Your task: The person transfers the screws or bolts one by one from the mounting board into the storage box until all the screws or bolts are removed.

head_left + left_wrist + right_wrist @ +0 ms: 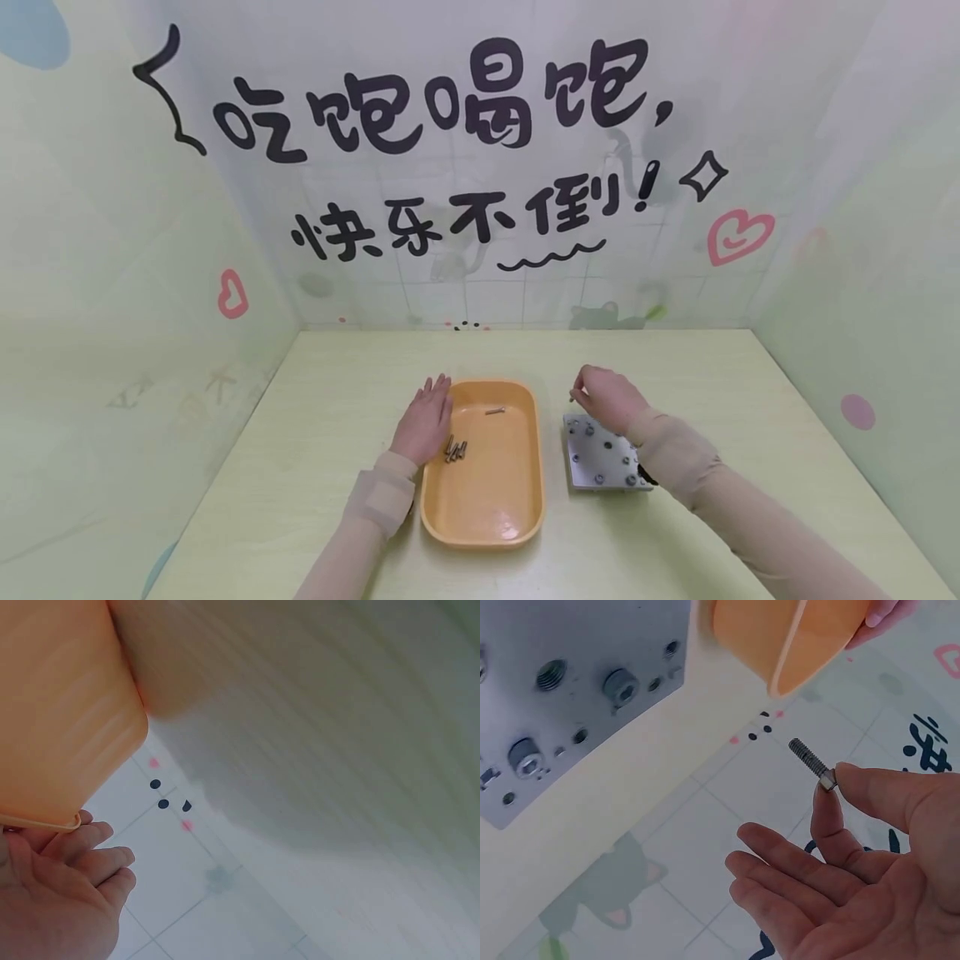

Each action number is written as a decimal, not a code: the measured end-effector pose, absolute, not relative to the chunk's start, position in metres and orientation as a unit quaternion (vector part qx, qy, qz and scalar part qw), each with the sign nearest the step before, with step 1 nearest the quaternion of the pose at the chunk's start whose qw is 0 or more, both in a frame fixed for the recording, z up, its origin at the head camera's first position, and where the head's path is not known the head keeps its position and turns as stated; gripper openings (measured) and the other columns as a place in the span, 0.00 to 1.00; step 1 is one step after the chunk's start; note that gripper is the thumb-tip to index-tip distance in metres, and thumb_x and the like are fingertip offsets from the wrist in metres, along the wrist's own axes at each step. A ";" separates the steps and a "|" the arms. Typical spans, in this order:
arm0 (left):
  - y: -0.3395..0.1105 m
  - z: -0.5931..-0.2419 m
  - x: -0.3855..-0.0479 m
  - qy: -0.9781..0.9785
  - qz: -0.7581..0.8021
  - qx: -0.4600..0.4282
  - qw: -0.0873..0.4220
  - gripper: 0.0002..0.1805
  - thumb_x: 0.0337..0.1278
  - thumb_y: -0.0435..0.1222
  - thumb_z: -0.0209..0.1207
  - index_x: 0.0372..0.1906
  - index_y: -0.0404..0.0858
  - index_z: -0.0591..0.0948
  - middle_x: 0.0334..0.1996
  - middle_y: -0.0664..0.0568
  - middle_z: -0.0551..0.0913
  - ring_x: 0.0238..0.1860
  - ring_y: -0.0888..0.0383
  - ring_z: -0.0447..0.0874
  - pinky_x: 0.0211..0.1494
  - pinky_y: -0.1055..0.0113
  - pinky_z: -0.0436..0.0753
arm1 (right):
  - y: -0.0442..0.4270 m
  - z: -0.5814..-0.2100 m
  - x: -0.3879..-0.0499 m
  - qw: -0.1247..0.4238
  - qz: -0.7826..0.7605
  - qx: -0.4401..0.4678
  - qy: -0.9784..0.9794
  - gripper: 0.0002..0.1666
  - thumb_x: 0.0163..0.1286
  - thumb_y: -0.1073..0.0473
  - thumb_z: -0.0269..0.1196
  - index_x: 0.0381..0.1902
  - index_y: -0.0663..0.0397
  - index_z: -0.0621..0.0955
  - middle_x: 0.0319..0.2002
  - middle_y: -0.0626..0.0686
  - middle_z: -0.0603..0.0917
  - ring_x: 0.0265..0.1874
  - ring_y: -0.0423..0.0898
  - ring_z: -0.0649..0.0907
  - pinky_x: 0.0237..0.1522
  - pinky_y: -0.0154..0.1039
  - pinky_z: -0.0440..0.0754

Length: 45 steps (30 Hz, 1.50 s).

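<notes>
Between its thumb and index finger, my right hand (pixel 611 398) pinches a small threaded bolt (pixel 810 757) by its head; the other fingers are spread loosely. That hand is above the far edge of a grey metal plate (pixel 588 460), which has threaded holes and several bolts seated in it. My left hand (pixel 423 423) rests against the left rim of an orange plastic tray (pixel 483 504), fingers extended along it. Inside the tray lie a small cluster of bolts (pixel 453 451) by the left wall and a single bolt (pixel 495 411) near the far end.
The tray and the plate stand side by side on a pale wooden table (pixel 292 450), with a gap between them. A printed backdrop (pixel 480 283) rises behind the table, and side walls (pixel 862 292) enclose it left and right.
</notes>
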<state>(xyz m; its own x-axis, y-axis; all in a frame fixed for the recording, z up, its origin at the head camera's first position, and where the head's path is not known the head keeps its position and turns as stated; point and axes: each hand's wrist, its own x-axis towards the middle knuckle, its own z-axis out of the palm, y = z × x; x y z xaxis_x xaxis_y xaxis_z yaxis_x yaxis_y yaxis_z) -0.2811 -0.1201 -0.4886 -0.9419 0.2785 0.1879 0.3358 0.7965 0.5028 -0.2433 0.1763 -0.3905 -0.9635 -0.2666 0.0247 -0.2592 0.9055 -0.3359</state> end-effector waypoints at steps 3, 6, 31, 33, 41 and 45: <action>-0.120 -0.490 -0.281 -0.947 -0.276 -0.160 0.047 0.26 0.80 0.40 0.38 0.72 0.28 0.64 0.73 0.37 0.63 0.76 0.39 0.56 0.80 0.48 0.55 | 0.163 -0.391 -0.246 0.008 -0.168 -0.146 0.975 0.06 0.72 0.63 0.59 0.38 0.63 0.78 0.36 0.56 0.85 0.29 0.46 0.82 0.35 0.41 0.84; -0.121 -0.491 -0.281 -0.946 -0.279 -0.156 0.047 0.26 0.80 0.40 0.38 0.72 0.28 0.64 0.73 0.38 0.63 0.76 0.39 0.56 0.80 0.48 0.55 | 0.149 -0.391 -0.248 0.006 -0.171 -0.158 0.973 0.06 0.72 0.63 0.60 0.38 0.62 0.78 0.35 0.56 0.84 0.28 0.46 0.82 0.33 0.40 0.84; -0.120 -0.492 -0.283 -0.948 -0.264 -0.166 0.066 0.26 0.79 0.39 0.40 0.70 0.26 0.65 0.72 0.36 0.65 0.74 0.37 0.59 0.79 0.47 0.58 | 0.075 -0.399 -0.250 0.010 -0.181 -0.203 0.962 0.08 0.71 0.60 0.63 0.34 0.59 0.79 0.30 0.52 0.82 0.28 0.46 0.82 0.32 0.40 0.85; -0.120 -0.492 -0.283 -0.948 -0.264 -0.165 0.068 0.26 0.79 0.39 0.40 0.70 0.27 0.66 0.72 0.36 0.65 0.74 0.37 0.59 0.79 0.46 0.58 | 0.071 -0.398 -0.250 0.017 -0.173 -0.201 0.964 0.08 0.71 0.59 0.63 0.34 0.59 0.80 0.30 0.53 0.82 0.28 0.46 0.82 0.33 0.40 0.85; -0.120 -0.493 -0.283 -0.948 -0.264 -0.164 0.069 0.26 0.79 0.39 0.40 0.70 0.27 0.66 0.72 0.36 0.65 0.74 0.37 0.59 0.79 0.46 0.58 | 0.059 -0.403 -0.253 0.021 -0.146 -0.222 0.964 0.08 0.71 0.60 0.62 0.34 0.60 0.81 0.30 0.54 0.84 0.29 0.48 0.84 0.36 0.41 0.86; -0.120 -0.492 -0.283 -0.948 -0.265 -0.164 0.066 0.26 0.79 0.39 0.40 0.71 0.27 0.66 0.72 0.37 0.65 0.74 0.38 0.58 0.79 0.46 0.58 | 0.053 -0.407 -0.255 0.026 -0.126 -0.232 0.964 0.08 0.71 0.59 0.62 0.34 0.59 0.82 0.29 0.52 0.85 0.29 0.47 0.85 0.35 0.39 0.85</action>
<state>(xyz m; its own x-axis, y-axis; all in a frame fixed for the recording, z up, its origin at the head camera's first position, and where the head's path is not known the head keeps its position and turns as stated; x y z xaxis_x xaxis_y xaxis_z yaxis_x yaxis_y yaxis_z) -0.2828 -0.1201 -0.4921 -0.9375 0.2758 0.2123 0.3459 0.8060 0.4803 -0.2547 0.0534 -0.4070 -0.8908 -0.4543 0.0076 -0.4410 0.8605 -0.2552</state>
